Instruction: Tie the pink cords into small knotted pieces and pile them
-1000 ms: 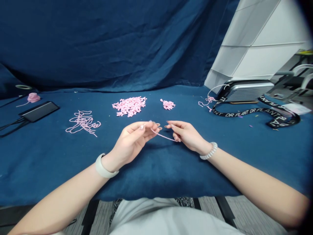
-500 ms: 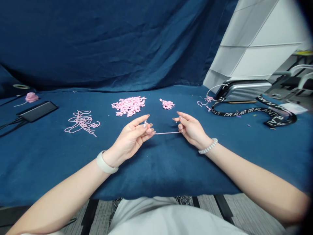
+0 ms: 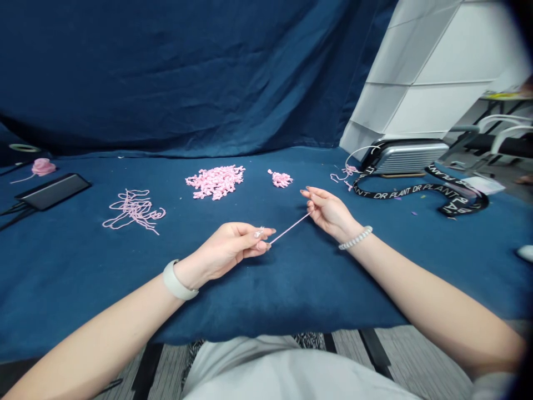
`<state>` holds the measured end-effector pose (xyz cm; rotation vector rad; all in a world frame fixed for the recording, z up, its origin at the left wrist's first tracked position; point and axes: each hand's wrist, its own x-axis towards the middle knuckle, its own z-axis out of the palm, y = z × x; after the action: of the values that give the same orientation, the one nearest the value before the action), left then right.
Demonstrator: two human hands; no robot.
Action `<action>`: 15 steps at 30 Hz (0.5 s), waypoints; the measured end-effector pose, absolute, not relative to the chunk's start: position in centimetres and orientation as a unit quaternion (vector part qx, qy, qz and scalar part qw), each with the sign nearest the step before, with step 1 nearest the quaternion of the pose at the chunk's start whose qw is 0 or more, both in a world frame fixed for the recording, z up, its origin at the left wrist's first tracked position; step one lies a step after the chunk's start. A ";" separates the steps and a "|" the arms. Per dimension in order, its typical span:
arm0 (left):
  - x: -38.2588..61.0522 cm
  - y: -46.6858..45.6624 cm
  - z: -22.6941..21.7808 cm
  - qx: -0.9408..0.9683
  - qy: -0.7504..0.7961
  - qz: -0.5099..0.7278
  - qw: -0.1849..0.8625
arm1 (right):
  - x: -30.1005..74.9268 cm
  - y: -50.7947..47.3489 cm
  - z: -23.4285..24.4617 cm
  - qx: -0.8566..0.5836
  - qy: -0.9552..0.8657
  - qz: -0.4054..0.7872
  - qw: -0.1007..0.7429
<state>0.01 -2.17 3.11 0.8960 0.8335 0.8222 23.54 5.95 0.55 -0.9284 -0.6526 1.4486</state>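
A short pink string is stretched taut between my two hands above the blue cloth. My left hand pinches its near end between thumb and fingertips. My right hand pinches the far end, its other fingers fanned out. A pile of small pink knotted pieces lies beyond my hands, with a smaller pink cluster to its right. A loose tangle of pink string lies to the left.
A black phone and a pink yarn flower sit at the far left. A silver case and a black lanyard lie at the right. The table front edge runs just before my lap.
My hands have drawn apart and the string has gone taut. My left hand dropped toward me while my right hand moved away and to the right.
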 end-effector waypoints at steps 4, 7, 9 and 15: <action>0.0 -2.2 2.8 0.438 0.336 0.382 0.741 | 24.3 6.7 0.6 -0.408 -0.248 0.626 0.616; 0.1 -2.3 2.4 0.453 0.316 0.387 0.738 | 24.7 7.1 0.5 -0.410 -0.231 0.623 0.625; 0.3 -2.4 2.1 0.460 0.316 0.389 0.733 | 24.9 7.5 0.3 -0.413 -0.225 0.616 0.632; 1.4 -2.6 1.7 0.451 0.315 0.397 0.735 | 25.9 8.7 -0.3 -0.428 -0.211 0.580 0.660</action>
<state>1.44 -2.59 1.70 0.9906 0.6929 0.8729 25.86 8.72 -0.32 -0.9682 -0.4771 1.3123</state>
